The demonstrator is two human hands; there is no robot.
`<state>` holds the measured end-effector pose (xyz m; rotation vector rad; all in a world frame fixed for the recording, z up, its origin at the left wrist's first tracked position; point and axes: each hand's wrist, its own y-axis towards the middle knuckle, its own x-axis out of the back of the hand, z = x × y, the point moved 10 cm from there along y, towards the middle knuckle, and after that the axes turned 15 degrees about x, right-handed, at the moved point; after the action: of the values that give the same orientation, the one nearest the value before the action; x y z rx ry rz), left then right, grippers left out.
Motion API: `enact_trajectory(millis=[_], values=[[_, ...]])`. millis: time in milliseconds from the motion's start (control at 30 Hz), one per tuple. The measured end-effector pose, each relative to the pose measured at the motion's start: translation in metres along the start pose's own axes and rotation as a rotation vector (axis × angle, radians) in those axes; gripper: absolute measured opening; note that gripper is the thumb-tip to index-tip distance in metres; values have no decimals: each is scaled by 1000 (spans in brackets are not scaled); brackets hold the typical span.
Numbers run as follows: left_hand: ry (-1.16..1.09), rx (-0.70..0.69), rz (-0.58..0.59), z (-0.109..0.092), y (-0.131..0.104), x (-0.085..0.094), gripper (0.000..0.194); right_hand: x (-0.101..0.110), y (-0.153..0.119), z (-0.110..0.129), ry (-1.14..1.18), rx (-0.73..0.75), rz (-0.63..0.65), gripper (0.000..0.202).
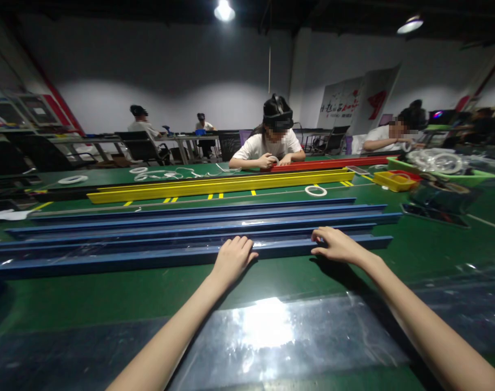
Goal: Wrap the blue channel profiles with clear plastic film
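Long blue channel-shaped profiles [149,259] lie side by side across the green table, with shiny clear film over parts of them. My left hand [234,258] rests on the nearest profile, palm down, its fingers lying over the front wall and its thumb pointing right. Further right, my right hand [332,244] is at the front edge of that same profile, fingers bent and thumb apart, with nothing visible between them. Whether its fingertips touch the profile I cannot tell. A wide sheet of clear film [312,331] lies on the table below my forearms.
Beyond the blue profiles lie yellow profiles [214,186], a red profile [332,162] and a white tape ring [315,190]. At right stand a yellow bin [389,182], a green tray [471,176] and film rolls [443,195]. A person [271,142] works opposite; others sit farther back.
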<state>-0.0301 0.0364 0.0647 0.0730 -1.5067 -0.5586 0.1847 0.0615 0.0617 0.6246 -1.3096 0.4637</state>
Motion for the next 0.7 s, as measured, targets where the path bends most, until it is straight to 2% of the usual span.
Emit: enact_trajectory(millis=[100, 200, 367, 700], values=[[14, 3, -47, 0, -3, 1, 22, 2, 11, 20, 30, 50, -58, 20], [11, 4, -115, -1, -6, 3, 22, 0, 13, 29, 31, 82, -127, 16], [-13, 15, -211, -1, -10, 7, 21, -2, 1, 27, 17, 107, -294, 17], [-35, 26, -223, 0, -11, 6, 22, -4, -3, 30, -51, 127, -359, 14]])
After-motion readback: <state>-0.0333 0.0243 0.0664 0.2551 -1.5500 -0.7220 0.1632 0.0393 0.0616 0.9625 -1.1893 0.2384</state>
